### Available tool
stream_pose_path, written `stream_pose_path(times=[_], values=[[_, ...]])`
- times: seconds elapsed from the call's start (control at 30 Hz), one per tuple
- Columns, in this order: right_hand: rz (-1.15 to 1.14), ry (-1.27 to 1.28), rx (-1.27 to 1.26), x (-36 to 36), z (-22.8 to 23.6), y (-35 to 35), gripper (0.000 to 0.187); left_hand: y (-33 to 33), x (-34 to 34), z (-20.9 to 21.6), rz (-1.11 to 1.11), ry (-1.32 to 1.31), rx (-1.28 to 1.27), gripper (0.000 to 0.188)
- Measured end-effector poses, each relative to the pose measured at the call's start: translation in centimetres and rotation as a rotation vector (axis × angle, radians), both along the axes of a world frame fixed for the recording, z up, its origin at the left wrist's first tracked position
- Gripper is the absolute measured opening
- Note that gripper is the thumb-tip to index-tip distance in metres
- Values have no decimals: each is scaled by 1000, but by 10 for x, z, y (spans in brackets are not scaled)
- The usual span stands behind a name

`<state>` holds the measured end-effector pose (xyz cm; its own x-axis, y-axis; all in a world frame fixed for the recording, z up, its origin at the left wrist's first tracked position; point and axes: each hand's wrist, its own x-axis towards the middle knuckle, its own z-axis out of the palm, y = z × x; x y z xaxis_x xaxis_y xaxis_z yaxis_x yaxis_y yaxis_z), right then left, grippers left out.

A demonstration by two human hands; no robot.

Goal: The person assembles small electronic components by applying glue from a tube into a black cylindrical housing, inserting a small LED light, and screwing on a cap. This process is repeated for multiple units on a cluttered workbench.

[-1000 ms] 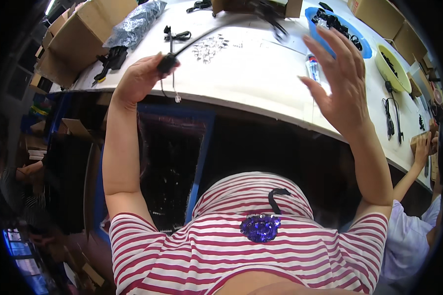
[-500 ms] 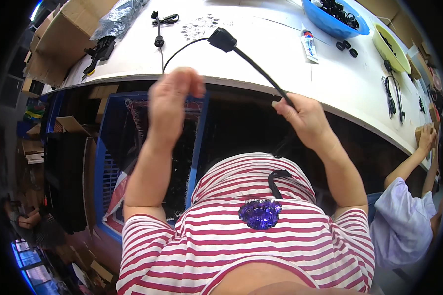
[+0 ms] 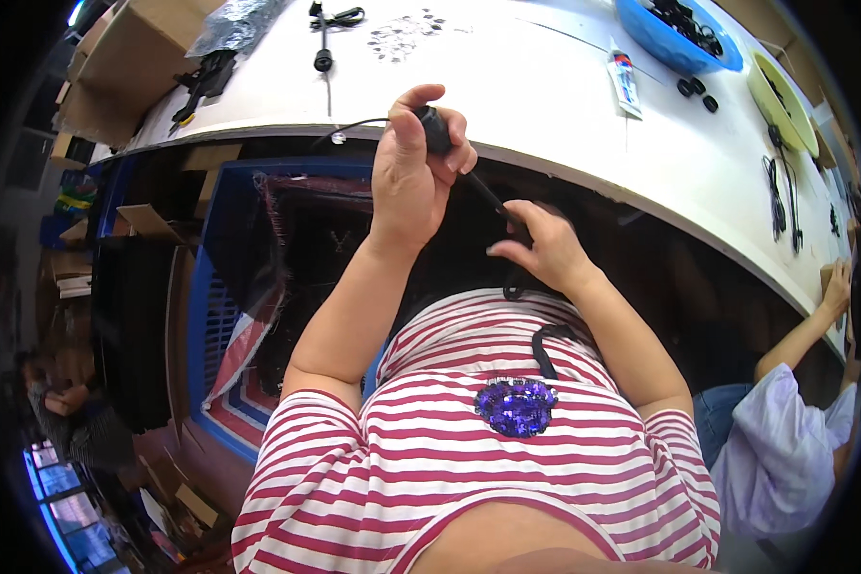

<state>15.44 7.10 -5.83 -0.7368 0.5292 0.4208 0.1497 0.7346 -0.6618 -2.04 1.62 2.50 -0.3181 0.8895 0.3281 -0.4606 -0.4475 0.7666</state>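
Observation:
My left hand [image 3: 408, 187] is raised at the table's front edge, its fingers wrapped round a black cable fitting [image 3: 435, 130]. A thin dark wire [image 3: 359, 124] runs off to the left from that fitting. On its other side a thicker black cable [image 3: 486, 193] slants down to my right hand [image 3: 549, 251], which grips it between thumb and fingers in front of my waist. The fitting's far side is hidden by my left fingers. Where the cable passes inside my right hand cannot be seen.
On the white table [image 3: 507, 91] lie a black corded part [image 3: 323, 57], small scattered pieces [image 3: 399, 40], a glue tube [image 3: 625, 84] and black rings [image 3: 697, 89]. Blue [image 3: 674, 48] and yellow [image 3: 780, 100] basins stand right. A blue crate [image 3: 204, 316] sits below left; a co-worker's hand [image 3: 837, 290] is far right.
My left hand has moved right and closed round the black fitting, which is now lower and nearer me. My right hand has shifted slightly down and left with the cable.

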Motion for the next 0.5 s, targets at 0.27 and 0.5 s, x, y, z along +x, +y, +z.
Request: stream_pose_path(times=[0.27, 0.5], values=[[-118, -388, 56, 4, -77, 21, 32, -5, -19, 10, 78, 60, 54, 55], [-129, -516, 170, 21, -93, 14, 35, -7, -26, 17, 45, 81, 22, 47]])
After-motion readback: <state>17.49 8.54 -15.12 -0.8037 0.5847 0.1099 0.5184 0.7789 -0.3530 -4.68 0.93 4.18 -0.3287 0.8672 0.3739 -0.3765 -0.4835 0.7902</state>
